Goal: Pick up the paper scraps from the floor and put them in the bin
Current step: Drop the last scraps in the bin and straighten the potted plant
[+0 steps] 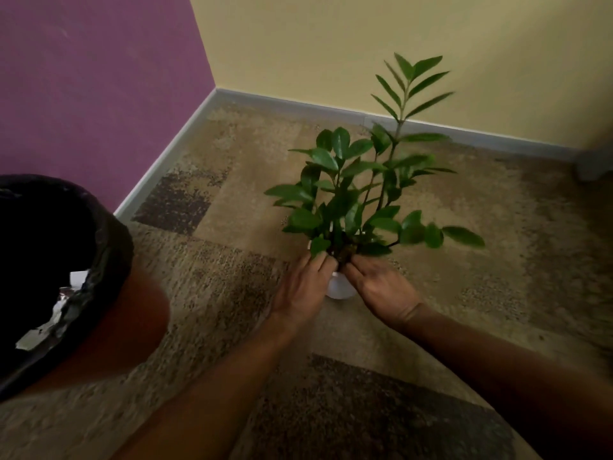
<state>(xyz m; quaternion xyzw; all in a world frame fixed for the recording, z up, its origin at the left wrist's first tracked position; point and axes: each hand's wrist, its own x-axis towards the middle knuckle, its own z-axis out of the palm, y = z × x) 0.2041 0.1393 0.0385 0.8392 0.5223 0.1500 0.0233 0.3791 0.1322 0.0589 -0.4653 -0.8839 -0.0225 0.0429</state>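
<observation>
A brown bin (pixel 132 313) lined with a black bag stands at the left edge, and pale paper scraps (pixel 49 327) lie inside it. I see no scraps on the carpet. My left hand (pixel 303 288) and my right hand (pixel 381 288) clasp the two sides of a small white plant pot (pixel 339 287) on the floor. The green leafy plant (pixel 358 194) rises from the pot between my fingertips. Most of the pot is hidden by my hands and the leaves.
Patterned brown and tan carpet (pixel 232 210) covers the floor. A purple wall (pixel 99 78) and a yellow wall (pixel 331 44) meet in the corner behind the plant, with a grey skirting board (pixel 298 106) along both.
</observation>
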